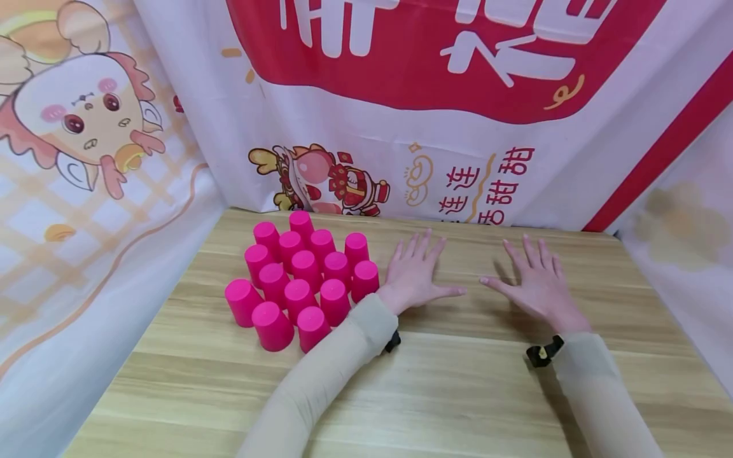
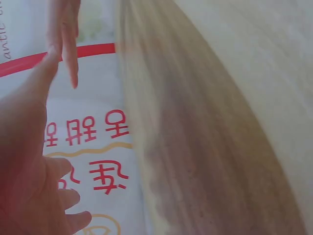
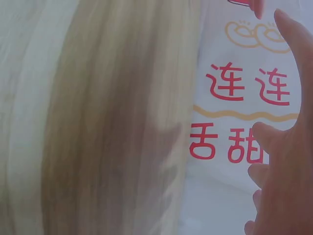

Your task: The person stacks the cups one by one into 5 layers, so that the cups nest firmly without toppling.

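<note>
Several bright pink cups (image 1: 306, 270) stand upside down in a close group on the left part of the wooden table (image 1: 458, 394). My left hand (image 1: 413, 275) is just right of the group, fingers spread and holding nothing. Farther right, my right hand (image 1: 538, 286) is spread in the same way, also with nothing in it. The two thumbs point toward each other across a gap. In the left wrist view the left hand (image 2: 24, 166) shows along the left edge; in the right wrist view the right hand (image 3: 288, 161) shows along the right edge.
A white cloth with red print (image 1: 401, 127) hangs behind the table's back edge. Another cloth with a cartoon animal (image 1: 86, 121) hangs on the left side. A black wrist strap (image 1: 545, 351) sits at the right cuff.
</note>
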Demonstrator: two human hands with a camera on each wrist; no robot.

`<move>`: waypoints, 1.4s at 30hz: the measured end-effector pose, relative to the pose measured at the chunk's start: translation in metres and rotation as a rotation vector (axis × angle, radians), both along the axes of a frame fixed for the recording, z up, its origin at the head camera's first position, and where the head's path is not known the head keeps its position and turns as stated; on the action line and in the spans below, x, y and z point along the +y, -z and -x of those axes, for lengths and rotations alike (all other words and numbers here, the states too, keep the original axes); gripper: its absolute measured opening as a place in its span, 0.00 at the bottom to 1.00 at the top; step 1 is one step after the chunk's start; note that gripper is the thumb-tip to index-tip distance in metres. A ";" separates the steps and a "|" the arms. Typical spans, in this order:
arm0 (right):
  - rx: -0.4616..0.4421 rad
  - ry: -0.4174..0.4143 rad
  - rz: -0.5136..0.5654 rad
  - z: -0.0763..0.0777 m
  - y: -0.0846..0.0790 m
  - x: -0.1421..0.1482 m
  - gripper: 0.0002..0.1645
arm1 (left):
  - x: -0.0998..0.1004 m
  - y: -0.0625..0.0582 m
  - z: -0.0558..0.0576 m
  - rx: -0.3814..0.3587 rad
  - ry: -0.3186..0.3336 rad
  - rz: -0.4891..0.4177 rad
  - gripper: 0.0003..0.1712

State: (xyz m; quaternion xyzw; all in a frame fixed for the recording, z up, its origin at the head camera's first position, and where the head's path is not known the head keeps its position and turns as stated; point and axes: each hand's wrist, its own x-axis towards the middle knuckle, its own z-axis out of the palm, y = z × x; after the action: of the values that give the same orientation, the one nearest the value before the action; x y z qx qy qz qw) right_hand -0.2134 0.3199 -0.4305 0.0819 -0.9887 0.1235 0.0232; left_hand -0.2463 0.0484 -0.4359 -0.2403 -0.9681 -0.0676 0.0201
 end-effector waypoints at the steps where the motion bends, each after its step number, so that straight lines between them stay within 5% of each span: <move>1: 0.004 -0.002 0.004 0.000 0.000 -0.001 0.61 | 0.000 -0.002 -0.001 0.003 0.002 -0.012 0.66; 9: 0.053 -0.028 0.138 0.000 -0.011 -0.011 0.59 | -0.011 -0.023 -0.014 0.026 0.033 -0.176 0.60; 18: 0.040 -0.083 0.547 -0.007 -0.035 -0.036 0.46 | -0.035 -0.045 -0.040 0.049 0.080 -0.455 0.53; 24: 0.050 -0.105 0.726 -0.010 -0.037 -0.057 0.44 | -0.061 -0.055 -0.056 0.040 0.063 -0.519 0.51; 42: -0.040 -0.239 0.792 -0.015 -0.014 -0.148 0.47 | -0.179 -0.058 -0.100 -0.062 -0.132 -0.603 0.52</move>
State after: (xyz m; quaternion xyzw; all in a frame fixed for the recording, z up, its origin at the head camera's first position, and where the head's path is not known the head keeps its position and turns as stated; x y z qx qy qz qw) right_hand -0.1989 0.1721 -0.4169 0.1784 -0.8486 0.4977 0.0194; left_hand -0.1467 -0.1305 -0.3783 -0.1576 -0.9180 -0.3579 0.0652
